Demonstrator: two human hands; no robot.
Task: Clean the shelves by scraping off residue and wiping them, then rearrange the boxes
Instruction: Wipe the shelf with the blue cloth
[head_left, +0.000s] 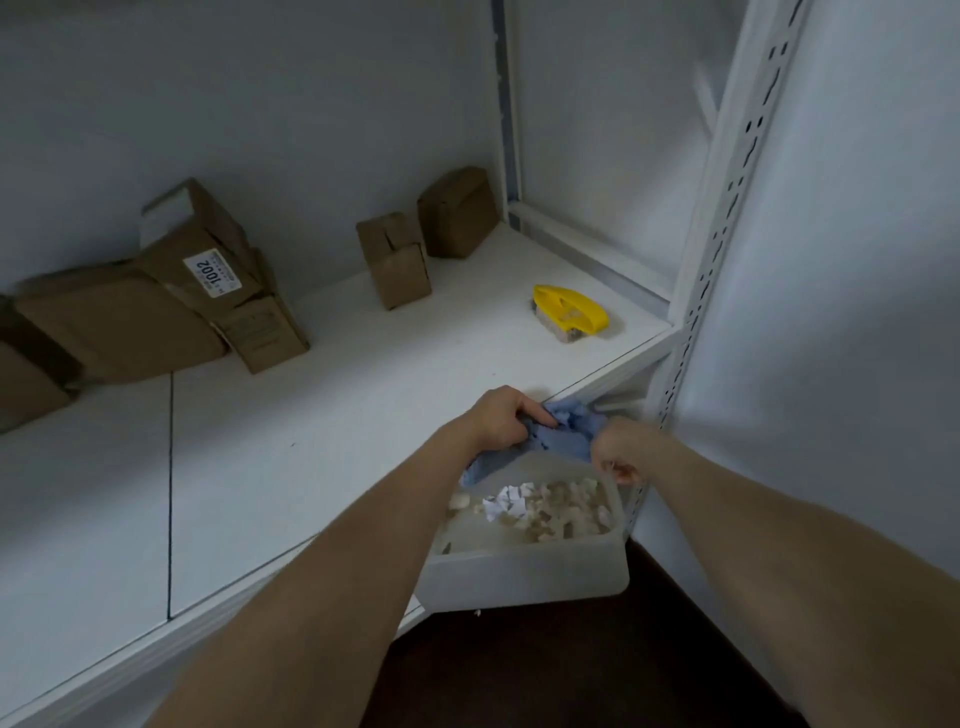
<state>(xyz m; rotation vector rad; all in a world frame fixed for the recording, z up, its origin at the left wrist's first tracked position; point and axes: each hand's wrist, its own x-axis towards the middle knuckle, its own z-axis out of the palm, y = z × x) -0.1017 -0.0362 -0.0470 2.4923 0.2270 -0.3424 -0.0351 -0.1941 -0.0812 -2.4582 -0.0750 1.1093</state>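
Observation:
A white shelf (322, 426) runs from lower left to upper right. At its front right edge my left hand (501, 418) grips a crumpled blue cloth (563, 434) over the shelf lip. My right hand (618, 449) holds the rim of a translucent plastic tub (524, 571) just below the edge; the tub holds several scraps of paper and residue (540, 506). Brown cardboard boxes stand on the shelf: a leaning pile at the left (156, 306) and two small ones (395, 260) (457, 210) near the back.
A yellow scrubbing brush (569, 312) lies on the shelf near the right end. A white perforated upright (727, 208) bounds the shelf on the right. A seam (170, 493) crosses the shelf board. Dark floor (571, 670) lies below.

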